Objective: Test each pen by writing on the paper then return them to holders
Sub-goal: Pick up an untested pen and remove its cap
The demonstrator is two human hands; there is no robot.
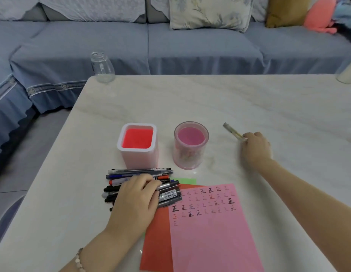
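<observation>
I am resting my left hand [138,195] flat on the pile of pens [166,190], fingers spread loosely over the barrels and pressing down on them rather than gripping any 1 of them. The pens are lying side by side on the table [269,99], mostly black and grey barrels with a blue one and a red-tipped one among them, just in front of the square holder [138,146] and partly overlapping the top left corner of the paper.

I am reaching out with my right hand [256,147] to the right of the round holder [191,145], fingers curled closed around the lower end of a pale pen [232,131]. Its free end is pointing up and to the left, away from me, low over the table; I cannot tell whether it is touching the surface.

Both holders are standing upright and near each other, the square one showing a red inside, the round one clear with a pink bottom. No pens are standing in either.

The pink paper [212,232] is lying in front of me between my arms, its upper part carrying rows of the same handwritten character in black, red and fainter inks. It is lying on top of a red sheet [157,244], with a green sheet [187,181] showing at the top edge.

A clear glass jar [102,67] is standing at the far left corner of the table, with a blue sofa [190,48] beyond.
</observation>
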